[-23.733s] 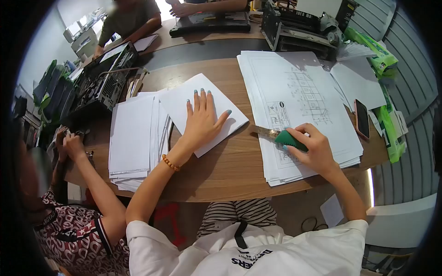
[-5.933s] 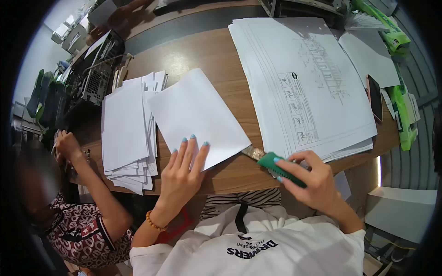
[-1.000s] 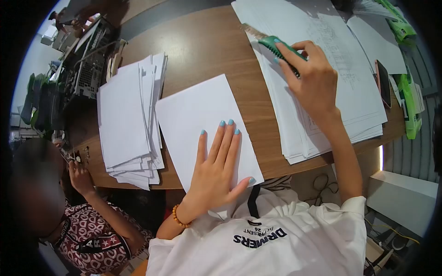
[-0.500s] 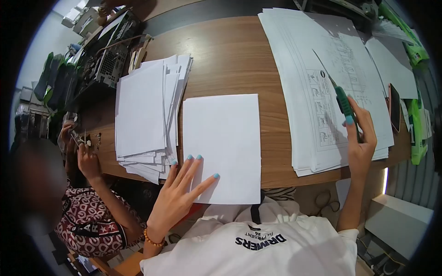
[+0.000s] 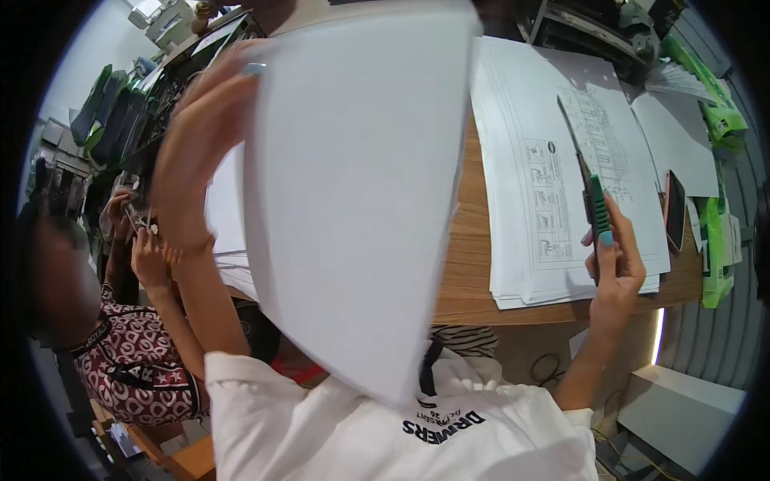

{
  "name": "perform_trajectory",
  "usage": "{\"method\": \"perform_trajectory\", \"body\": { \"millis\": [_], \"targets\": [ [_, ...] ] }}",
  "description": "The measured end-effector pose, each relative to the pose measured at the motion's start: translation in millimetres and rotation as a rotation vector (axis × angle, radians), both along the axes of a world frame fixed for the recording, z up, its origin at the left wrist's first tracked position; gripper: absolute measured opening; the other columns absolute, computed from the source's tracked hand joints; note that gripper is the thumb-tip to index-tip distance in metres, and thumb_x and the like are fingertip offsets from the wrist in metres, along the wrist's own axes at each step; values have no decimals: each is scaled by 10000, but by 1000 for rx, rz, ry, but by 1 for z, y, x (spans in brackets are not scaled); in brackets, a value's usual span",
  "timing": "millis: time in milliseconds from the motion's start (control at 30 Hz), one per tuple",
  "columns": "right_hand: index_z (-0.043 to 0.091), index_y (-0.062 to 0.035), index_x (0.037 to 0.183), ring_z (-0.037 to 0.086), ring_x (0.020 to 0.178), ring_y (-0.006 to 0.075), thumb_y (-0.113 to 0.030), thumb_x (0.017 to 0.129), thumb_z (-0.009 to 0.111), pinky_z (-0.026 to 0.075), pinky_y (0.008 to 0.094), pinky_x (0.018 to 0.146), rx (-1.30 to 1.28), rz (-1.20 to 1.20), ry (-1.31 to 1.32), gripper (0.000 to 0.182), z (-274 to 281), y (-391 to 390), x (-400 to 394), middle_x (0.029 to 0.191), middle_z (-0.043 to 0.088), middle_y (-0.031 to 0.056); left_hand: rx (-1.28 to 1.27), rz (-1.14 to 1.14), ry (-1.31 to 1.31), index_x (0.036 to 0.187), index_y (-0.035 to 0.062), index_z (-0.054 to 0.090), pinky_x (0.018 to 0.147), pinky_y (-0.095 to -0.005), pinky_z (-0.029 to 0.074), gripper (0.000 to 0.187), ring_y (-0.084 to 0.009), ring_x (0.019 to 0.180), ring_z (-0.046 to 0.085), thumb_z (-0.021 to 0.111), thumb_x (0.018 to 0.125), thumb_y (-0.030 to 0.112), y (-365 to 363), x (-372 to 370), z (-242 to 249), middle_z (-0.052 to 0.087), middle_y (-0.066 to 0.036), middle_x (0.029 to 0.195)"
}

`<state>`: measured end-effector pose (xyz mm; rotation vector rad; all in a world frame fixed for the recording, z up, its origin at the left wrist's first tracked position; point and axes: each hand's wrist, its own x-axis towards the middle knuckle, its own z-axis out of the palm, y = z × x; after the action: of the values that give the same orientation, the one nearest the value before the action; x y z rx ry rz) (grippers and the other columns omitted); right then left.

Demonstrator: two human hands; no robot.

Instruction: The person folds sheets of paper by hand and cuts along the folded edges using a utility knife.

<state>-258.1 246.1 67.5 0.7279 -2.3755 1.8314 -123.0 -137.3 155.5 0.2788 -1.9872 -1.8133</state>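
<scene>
- Wooden surface [image 5: 473,276] bears a stack of printed drawings [image 5: 513,248], with a phone [image 5: 675,210] lying just beside its right edge.
- White paper [image 5: 353,160] hangs in the air above the surface, its lower corner near the white shirt [image 5: 305,433]; it looks blank, slightly bowed and blurred. Whether it is one sheet or several, I cannot tell.
- It should handle as light and bendy, smooth enough to slip, easily creased; an edge seems the best hold.
- Left hand [image 5: 210,120] pinches its upper left edge; exact finger placement is blurred.
- Right hand [image 5: 622,276] curls round the green-handled knife [image 5: 597,204], blade pointing away from the body.
</scene>
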Motion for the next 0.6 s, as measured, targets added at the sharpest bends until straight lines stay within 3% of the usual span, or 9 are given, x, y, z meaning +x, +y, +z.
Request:
{"method": "perform_trajectory", "body": {
  "millis": [33, 67, 100, 133, 233, 333, 433, 600],
  "targets": [
    [583, -57, 1198, 508, 715, 81, -77, 871, 544, 346, 177, 479, 37, -36, -15, 331, -1, 1, 1, 1017, 577, 38, -69, -247, -235, 1191, 30, 521, 733, -205, 473, 332, -99, 843, 556, 529, 887, 164, -18, -35, -14, 556, -41, 969],
    [590, -54, 1190, 514, 747, 95, -75, 868, 548, 379, 194, 527, 78, -36, 20, 325, -3, 5, 1, 1016, 576, 48, -226, -284, -456, 1206, 61, 512, 690, -207, 457, 345, -89, 806, 526, 533, 884, 182, 4, -56, -18, 553, -33, 930],
    [590, -54, 1190, 514, 747, 95, -75, 868, 548, 379, 194, 527, 81, -41, 22, 325, -5, 10, 0, 1016, 576, 48, -326, -314, -492, 1195, 53, 497, 718, -231, 447, 353, -92, 832, 517, 547, 867, 173, 10, -72, -44, 560, -48, 940],
    [590, -45, 1186, 521, 774, 110, -64, 864, 547, 401, 214, 570, 134, -33, 62, 326, -9, 14, 0, 1016, 575, 58, -452, -536, -521, 1179, 44, 480, 786, -275, 435, 334, -121, 860, 509, 530, 863, 140, 4, -91, -68, 557, -71, 962],
    [602, -16, 1150, 547, 836, 164, -28, 816, 573, 439, 269, 674, 262, -42, 198, 335, -12, 26, 3, 994, 571, 94, -732, -678, -528, 1158, 32, 451, 867, -336, 409, 285, -250, 977, 521, 460, 880, 95, 30, -109, -100, 544, -164, 1023],
    [641, -14, 1071, 570, 816, 207, -1, 701, 629, 451, 296, 663, 337, 74, 353, 369, -24, 41, 4, 954, 565, 109, -825, -604, -533, 1154, 35, 448, 878, -365, 401, 278, -309, 1040, 483, 457, 882, 96, 29, -110, -97, 505, -188, 1038],
    [649, -32, 1062, 577, 768, 208, -1, 682, 643, 458, 300, 625, 470, 156, 357, 382, -20, 46, 8, 952, 573, 104, -795, -547, -550, 1142, 35, 453, 898, -410, 379, 270, -321, 1065, 434, 455, 876, 82, 29, -107, -109, 474, -182, 1033],
    [678, -75, 1005, 592, 645, 204, -32, 614, 713, 474, 303, 505, 554, 285, 518, 395, -15, 40, 11, 899, 596, 97, -717, -423, -441, 1111, 53, 467, 962, -404, 284, 263, -286, 1055, 381, 470, 848, 67, 36, -95, -124, 485, -136, 1022]
  ]
}}
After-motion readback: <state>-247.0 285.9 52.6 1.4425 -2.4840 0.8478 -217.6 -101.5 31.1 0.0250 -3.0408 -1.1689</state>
